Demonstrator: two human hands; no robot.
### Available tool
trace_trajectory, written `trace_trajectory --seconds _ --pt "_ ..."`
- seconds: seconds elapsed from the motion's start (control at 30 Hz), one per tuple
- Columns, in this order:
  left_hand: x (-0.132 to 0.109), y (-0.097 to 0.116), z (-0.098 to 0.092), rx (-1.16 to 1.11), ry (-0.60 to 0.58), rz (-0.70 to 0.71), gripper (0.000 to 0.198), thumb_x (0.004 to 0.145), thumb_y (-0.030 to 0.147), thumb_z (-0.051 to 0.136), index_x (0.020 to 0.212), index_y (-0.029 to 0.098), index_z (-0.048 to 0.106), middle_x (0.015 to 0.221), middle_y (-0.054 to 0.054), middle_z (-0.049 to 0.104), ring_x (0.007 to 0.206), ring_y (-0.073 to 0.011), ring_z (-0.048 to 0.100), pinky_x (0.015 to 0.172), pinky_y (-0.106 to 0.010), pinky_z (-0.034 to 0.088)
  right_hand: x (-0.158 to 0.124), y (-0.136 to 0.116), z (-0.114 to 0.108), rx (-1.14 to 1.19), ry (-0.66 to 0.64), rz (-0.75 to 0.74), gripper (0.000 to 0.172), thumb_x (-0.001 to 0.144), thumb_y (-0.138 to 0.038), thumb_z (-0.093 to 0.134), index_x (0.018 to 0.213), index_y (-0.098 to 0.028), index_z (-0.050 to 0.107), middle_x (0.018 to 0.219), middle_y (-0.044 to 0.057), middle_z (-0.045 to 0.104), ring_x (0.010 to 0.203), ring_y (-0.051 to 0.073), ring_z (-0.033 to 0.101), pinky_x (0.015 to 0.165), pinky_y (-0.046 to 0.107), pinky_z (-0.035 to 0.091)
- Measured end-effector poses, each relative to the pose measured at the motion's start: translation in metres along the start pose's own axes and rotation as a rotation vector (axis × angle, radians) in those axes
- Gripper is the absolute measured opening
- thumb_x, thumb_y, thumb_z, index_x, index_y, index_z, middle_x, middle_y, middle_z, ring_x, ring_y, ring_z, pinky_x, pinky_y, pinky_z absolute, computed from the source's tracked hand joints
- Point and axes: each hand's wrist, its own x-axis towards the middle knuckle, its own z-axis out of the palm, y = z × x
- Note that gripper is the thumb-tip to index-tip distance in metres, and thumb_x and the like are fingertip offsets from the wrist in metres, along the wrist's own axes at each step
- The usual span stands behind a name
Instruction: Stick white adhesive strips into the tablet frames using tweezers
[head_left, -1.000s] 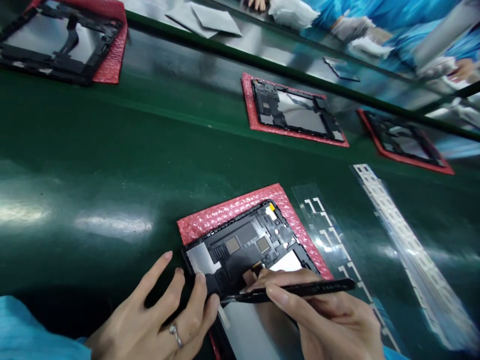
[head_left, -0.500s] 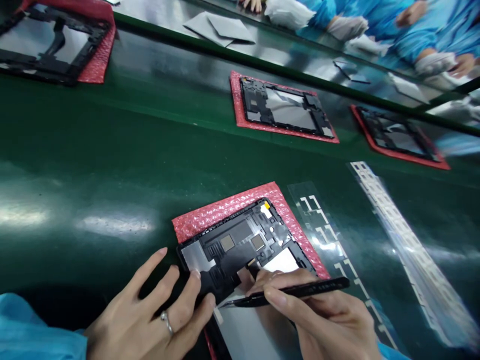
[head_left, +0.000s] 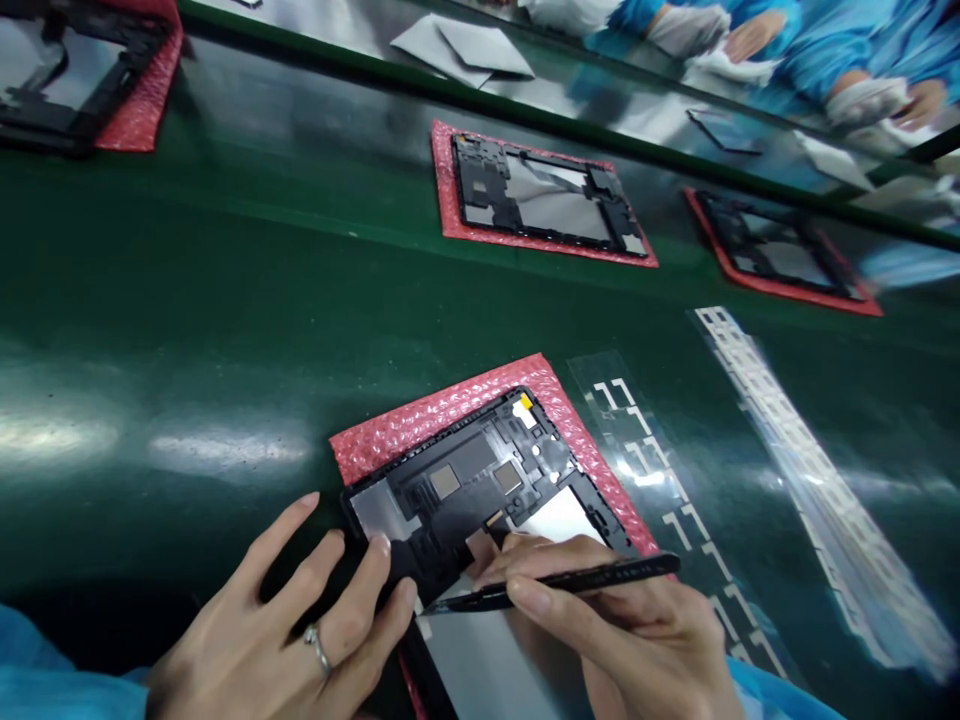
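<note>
A black tablet frame [head_left: 480,490] with exposed parts lies on a red bubble-wrap pad [head_left: 420,430] at the near edge of the green belt. My left hand [head_left: 300,630], a ring on one finger, rests with spread fingers on the frame's left edge. My right hand [head_left: 630,640] grips black tweezers [head_left: 555,583]. Their tip points left, onto the frame's lower part beside my left fingertips. Whether the tip holds anything is too small to see.
The green conveyor belt [head_left: 187,330] carries more frames on red pads: far left [head_left: 82,80], centre [head_left: 540,195] and right [head_left: 780,250]. Two clear strips of small stickers [head_left: 660,470] [head_left: 810,480] lie right of my frame. Other people's gloved hands [head_left: 862,100] work across the belt.
The view has drifted, so everything sits slightly further left and up. My hands and the tweezers keep the same pose on the frame.
</note>
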Motion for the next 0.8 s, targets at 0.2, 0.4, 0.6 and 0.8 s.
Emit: trace_trajectory --seconds 0.2,0.4,0.6,0.8 --pt "0.000 0.000 0.000 -0.002 -0.010 -0.003 0.042 0.073 0.052 0.046 0.104 0.025 0.054 0.101 0.000 0.058 0.085 -0.0209 0.051 0.100 -0.045 0.015 0.000 0.001 -0.001 0.048 0.016 0.017 0.015 0.067 -0.010 0.062 0.069 -0.023 0.069 0.068 0.001 0.070 0.071 0.020 0.064 0.070 0.030 0.052" --pt "0.001 0.003 0.000 -0.002 0.010 -0.009 0.042 0.071 0.052 0.051 0.102 0.024 0.055 0.101 0.000 0.058 0.088 -0.0221 0.050 0.099 -0.047 0.017 -0.001 0.001 -0.002 0.049 0.033 0.023 0.015 0.066 -0.011 0.062 0.068 -0.023 0.070 0.068 0.001 0.069 0.070 0.020 0.064 0.071 0.030 0.051" --pt "-0.007 0.014 0.005 0.085 0.040 -0.005 0.039 0.071 0.041 0.055 0.109 0.030 0.051 0.108 -0.008 0.054 0.099 -0.0294 0.048 0.090 -0.055 0.028 0.001 0.001 -0.002 0.057 0.029 0.026 0.012 0.066 -0.013 0.063 0.067 -0.023 0.069 0.067 0.002 0.069 0.070 0.021 0.064 0.071 0.034 0.050" --pt "-0.006 0.025 0.006 0.079 -0.028 -0.057 0.039 0.072 0.034 0.054 0.110 0.032 0.048 0.116 -0.011 0.050 0.100 -0.0325 0.050 0.089 -0.057 0.028 0.000 0.000 -0.001 0.004 0.050 0.017 0.009 0.066 -0.016 0.063 0.064 -0.022 0.069 0.065 0.000 0.068 0.068 0.019 0.064 0.068 0.030 0.050"
